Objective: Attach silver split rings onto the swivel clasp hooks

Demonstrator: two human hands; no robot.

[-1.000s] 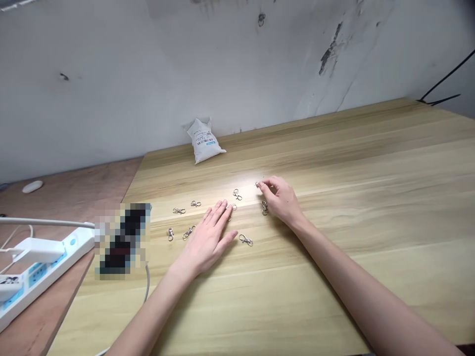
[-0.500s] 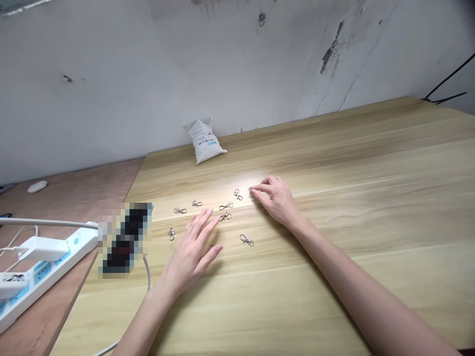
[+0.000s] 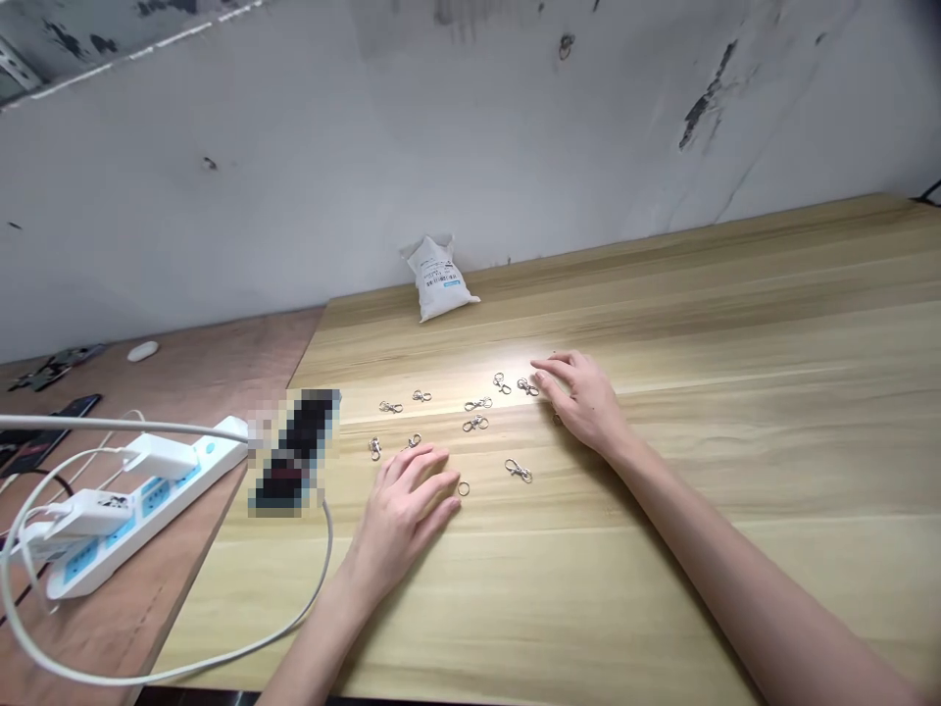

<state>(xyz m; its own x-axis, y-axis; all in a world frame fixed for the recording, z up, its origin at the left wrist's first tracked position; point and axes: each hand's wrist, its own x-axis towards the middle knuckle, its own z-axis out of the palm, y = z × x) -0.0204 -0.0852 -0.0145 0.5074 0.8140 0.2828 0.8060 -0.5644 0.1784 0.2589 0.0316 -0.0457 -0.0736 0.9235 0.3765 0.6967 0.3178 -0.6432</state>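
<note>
Well, from the head view, about ten small silver swivel clasps (image 3: 477, 403) lie scattered over a light wood-grain tabletop (image 3: 735, 549), each a slim metal hook with a small ring at one end. They sit loosely in a band ahead of the hands, pointing in different directions. A loose split ring (image 3: 463, 488) lies just beside the fingertips of the left hand (image 3: 404, 515). That hand rests palm down, its fingers loosely curled and close together, with nothing showing in it. The right hand (image 3: 584, 402) also lies palm down, fingers slightly apart, its fingertips just beside one clasp (image 3: 527, 387), while another clasp (image 3: 557, 419) sits partly under its edge; it shows no grip on anything. Farther back, a white barcoded pouch (image 3: 441, 279) leans against the scuffed wall (image 3: 294, 176). On the lower plywood board (image 3: 169, 382) to the left lies a white power strip (image 3: 147, 515). A pixelated object (image 3: 294, 451) at the table's left edge is too obscured to tell.
</note>
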